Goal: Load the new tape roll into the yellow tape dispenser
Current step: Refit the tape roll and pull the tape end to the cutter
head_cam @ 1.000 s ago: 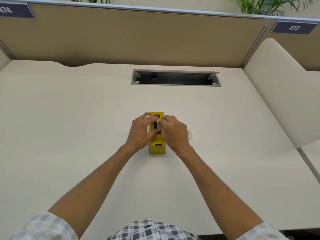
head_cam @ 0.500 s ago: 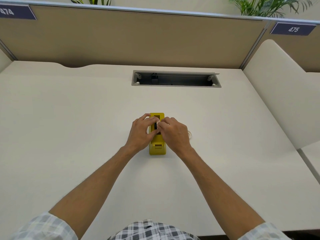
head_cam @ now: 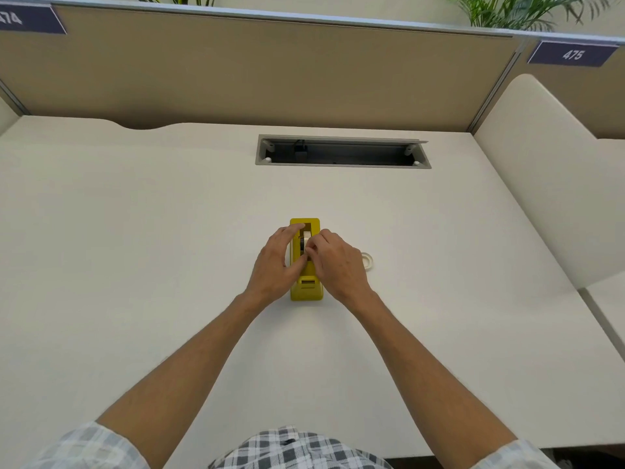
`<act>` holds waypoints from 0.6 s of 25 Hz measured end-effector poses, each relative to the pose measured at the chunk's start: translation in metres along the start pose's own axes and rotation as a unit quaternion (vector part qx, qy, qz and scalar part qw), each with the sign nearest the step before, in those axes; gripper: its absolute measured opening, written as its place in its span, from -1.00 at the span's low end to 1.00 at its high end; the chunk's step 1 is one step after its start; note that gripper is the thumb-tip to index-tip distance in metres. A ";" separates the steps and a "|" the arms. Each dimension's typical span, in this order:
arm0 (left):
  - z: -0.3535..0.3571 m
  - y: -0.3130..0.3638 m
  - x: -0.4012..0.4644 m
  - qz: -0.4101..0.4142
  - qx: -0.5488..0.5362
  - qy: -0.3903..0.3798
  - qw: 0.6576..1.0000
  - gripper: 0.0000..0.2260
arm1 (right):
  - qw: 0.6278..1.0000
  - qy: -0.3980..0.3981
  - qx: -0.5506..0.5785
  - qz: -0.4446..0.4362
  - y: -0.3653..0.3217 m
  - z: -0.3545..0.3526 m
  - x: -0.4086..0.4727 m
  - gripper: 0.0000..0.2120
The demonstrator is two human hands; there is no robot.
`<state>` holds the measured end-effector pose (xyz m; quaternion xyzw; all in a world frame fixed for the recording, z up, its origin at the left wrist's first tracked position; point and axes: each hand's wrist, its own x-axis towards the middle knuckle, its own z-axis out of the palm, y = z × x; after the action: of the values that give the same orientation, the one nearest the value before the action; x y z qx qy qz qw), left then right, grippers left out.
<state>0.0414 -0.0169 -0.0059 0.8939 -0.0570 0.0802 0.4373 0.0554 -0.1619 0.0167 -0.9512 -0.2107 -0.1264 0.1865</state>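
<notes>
I see both hands on the yellow tape dispenser, mid-desk. Left hand curls round its left side, index on the top edge, thumb on the near part. Right hand has fingertips curled, pinching the tape roll in the slot, btwn the 2 hands. Clear tape ring lies just right of the right hand.
</notes>
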 end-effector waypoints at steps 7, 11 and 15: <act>-0.002 -0.008 -0.002 -0.017 0.020 -0.029 0.999 -0.55 | 1.000 0.015 0.019 0.009 -0.005 0.001 -0.013 -0.87; 0.001 -0.006 -0.005 0.000 0.034 -0.006 0.999 -0.56 | 1.000 0.014 0.019 0.014 -0.009 -0.002 -0.020 -0.86; 0.002 -0.005 -0.006 0.006 0.036 -0.007 0.999 -0.57 | 1.000 0.014 0.015 0.015 -0.012 -0.005 -0.027 -0.85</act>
<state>0.0362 -0.0149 -0.0119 0.9092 -0.0622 0.0782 0.4043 0.0256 -0.1632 0.0168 -0.9494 -0.1961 -0.1338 0.2056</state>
